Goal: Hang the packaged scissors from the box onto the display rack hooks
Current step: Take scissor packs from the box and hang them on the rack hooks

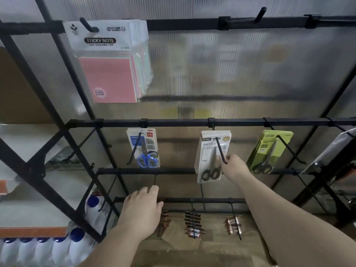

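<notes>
At four o'clock, the right hand (234, 167) pinched a scissors pack (210, 151) on its hook (221, 151). Pushing it home seemed next. The left hand (141, 206) fingers' hold was unclear.

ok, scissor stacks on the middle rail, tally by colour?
blue-handled stack: 1
white-card stack: 1
green-card stack: 1
Total: 3 stacks. The packs behind each front one can't be counted.

Free gaps lie between the blue-handled pack (143, 147), white pack (210, 157) and green pack (269, 151); hook rods (221, 151) jut forward.
</notes>
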A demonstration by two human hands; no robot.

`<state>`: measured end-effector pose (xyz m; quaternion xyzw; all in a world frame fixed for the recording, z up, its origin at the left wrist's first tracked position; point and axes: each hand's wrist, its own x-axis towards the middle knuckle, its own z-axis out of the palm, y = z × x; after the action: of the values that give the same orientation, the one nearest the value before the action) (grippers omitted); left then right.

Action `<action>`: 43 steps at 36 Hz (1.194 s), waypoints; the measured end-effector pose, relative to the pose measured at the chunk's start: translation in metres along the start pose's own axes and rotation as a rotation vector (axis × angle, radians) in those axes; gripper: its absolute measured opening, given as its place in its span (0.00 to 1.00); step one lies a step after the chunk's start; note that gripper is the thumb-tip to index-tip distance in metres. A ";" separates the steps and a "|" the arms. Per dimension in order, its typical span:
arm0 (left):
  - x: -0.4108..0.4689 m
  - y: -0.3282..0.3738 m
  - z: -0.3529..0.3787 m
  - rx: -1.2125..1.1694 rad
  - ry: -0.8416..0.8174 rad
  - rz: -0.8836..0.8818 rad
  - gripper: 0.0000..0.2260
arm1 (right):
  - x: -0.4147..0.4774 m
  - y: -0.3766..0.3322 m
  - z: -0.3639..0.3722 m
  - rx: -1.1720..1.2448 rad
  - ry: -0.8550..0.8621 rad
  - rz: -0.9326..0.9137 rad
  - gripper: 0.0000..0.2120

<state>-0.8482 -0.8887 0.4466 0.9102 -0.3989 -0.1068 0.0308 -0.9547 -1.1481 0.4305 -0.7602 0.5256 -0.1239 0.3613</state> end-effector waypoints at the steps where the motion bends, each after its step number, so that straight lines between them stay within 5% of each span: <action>1: -0.001 0.000 -0.001 -0.008 -0.009 0.002 0.19 | -0.002 0.003 0.000 -0.011 -0.015 0.029 0.23; 23: -0.036 -0.014 0.032 -0.080 -0.099 0.121 0.18 | -0.148 0.018 0.033 -0.436 -0.258 -0.123 0.19; 43: -0.094 -0.023 0.124 -0.130 -0.148 0.048 0.20 | -0.200 0.106 0.102 -0.515 -0.409 -0.187 0.21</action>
<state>-0.9206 -0.8008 0.3383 0.8861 -0.4141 -0.1985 0.0629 -1.0559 -0.9472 0.3248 -0.8806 0.3842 0.1354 0.2423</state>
